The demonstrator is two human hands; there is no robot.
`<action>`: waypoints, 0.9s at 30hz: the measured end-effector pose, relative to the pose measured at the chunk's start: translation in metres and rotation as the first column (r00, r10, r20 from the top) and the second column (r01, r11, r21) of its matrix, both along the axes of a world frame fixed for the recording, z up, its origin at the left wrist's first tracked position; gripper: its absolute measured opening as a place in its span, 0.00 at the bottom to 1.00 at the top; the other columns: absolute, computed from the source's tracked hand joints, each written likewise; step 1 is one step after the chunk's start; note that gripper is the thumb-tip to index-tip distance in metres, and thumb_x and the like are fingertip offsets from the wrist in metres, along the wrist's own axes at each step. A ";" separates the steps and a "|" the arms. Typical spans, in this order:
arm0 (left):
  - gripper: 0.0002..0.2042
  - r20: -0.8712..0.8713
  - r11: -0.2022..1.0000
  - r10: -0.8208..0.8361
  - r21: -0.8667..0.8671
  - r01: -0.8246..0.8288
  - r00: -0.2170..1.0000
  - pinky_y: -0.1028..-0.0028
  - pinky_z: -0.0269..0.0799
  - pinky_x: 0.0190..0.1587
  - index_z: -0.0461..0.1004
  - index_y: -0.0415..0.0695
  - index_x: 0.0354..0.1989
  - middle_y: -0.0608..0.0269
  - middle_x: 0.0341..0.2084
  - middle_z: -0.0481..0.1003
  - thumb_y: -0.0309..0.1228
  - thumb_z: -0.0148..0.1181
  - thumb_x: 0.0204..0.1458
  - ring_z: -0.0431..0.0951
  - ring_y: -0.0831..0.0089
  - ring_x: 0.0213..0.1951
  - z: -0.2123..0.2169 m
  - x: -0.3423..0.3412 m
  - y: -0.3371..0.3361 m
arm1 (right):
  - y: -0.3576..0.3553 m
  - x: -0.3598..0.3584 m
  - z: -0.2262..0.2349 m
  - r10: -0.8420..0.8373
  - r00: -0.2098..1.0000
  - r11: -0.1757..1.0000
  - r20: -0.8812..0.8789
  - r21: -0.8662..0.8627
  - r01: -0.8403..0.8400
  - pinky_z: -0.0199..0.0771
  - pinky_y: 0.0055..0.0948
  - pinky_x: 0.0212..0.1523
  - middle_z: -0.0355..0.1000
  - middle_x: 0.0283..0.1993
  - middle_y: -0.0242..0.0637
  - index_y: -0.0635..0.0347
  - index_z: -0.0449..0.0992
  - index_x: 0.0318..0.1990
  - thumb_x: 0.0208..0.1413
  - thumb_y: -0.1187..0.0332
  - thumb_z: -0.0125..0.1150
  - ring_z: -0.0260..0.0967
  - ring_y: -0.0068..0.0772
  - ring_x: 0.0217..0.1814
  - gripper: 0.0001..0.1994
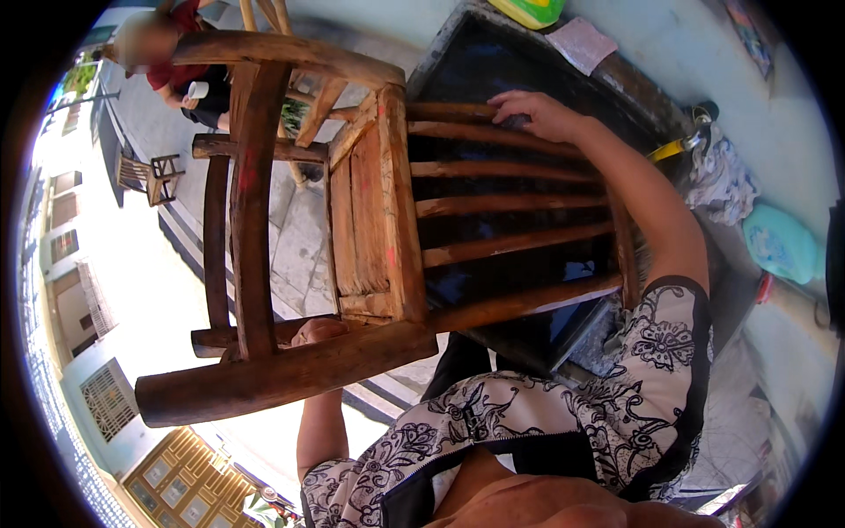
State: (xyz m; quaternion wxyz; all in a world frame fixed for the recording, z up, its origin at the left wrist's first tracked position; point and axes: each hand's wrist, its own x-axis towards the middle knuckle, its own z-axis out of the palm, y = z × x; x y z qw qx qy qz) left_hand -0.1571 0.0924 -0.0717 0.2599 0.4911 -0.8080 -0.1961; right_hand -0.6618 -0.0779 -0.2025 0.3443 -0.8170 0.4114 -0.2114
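A brown wooden chair (400, 220) with a slatted back lies tipped on its side in front of me. Its back rests across a black basin (475, 66) with dark, shiny water or a wet surface in it. My left hand (319, 331) is closed around the lower frame near the seat, its fingers partly behind the wood. At the top slats of the back, my right hand (547, 116) presses a small dark grey pad (515, 121), perhaps a scouring pad, against the wood. The far ends of the slats are partly hidden by my right arm.
A yellow-green container (532, 11) and a pinkish cloth (583, 46) lie on the basin's far rim. To the right are a tap (701, 123), a crumpled rag (723, 176) and a turquoise bottle (779, 239). At far left, a person holds a white cup (198, 90); another wooden chair (151, 178) stands beyond.
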 end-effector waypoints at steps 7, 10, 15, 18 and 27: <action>0.07 -0.096 0.998 -0.040 -0.046 0.035 0.995 0.72 0.72 0.25 0.70 0.47 0.28 0.63 0.21 0.76 0.27 0.62 0.44 0.76 0.70 0.24 0.003 -0.010 -0.003 | -0.039 0.063 0.019 0.116 0.993 0.993 -0.009 -0.001 -0.116 0.68 0.38 0.58 0.57 0.67 0.43 0.56 0.74 0.43 0.46 0.84 0.56 0.57 0.49 0.66 0.16; 0.04 -0.099 0.998 -0.013 -0.058 0.007 0.995 0.72 0.72 0.26 0.71 0.46 0.25 0.62 0.21 0.76 0.27 0.61 0.44 0.76 0.69 0.24 0.001 -0.008 0.001 | -0.031 0.056 0.014 0.111 0.993 0.994 0.040 -0.002 -0.111 0.67 0.39 0.58 0.56 0.67 0.43 0.56 0.74 0.41 0.48 0.82 0.56 0.57 0.49 0.66 0.14; 0.14 -0.313 0.999 -0.027 0.023 0.036 0.949 0.72 0.74 0.30 0.75 0.38 0.27 0.56 0.25 0.75 0.40 0.63 0.48 0.77 0.67 0.28 -0.014 0.006 0.005 | 0.011 -0.028 -0.004 0.018 0.995 0.996 -0.102 0.087 -0.009 0.67 0.39 0.57 0.60 0.64 0.43 0.55 0.74 0.41 0.48 0.80 0.59 0.60 0.50 0.63 0.12; 0.13 -0.315 0.999 0.026 0.053 -0.010 0.949 0.70 0.74 0.31 0.75 0.40 0.27 0.57 0.24 0.75 0.39 0.64 0.47 0.77 0.67 0.28 -0.021 0.010 0.007 | 0.025 -0.036 0.004 -0.077 0.983 0.997 -0.166 -0.004 0.077 0.69 0.34 0.55 0.64 0.61 0.44 0.55 0.76 0.41 0.50 0.78 0.60 0.66 0.45 0.60 0.10; 0.16 -0.137 0.988 0.013 0.154 0.009 0.990 0.72 0.69 0.44 0.70 0.42 0.40 0.60 0.38 0.74 0.38 0.63 0.49 0.74 0.69 0.40 -0.050 0.037 0.013 | -0.004 0.142 0.081 -0.459 0.844 0.871 0.276 -0.049 0.490 0.72 0.40 0.41 0.74 0.37 0.48 0.61 0.75 0.40 0.56 0.59 0.55 0.72 0.51 0.40 0.13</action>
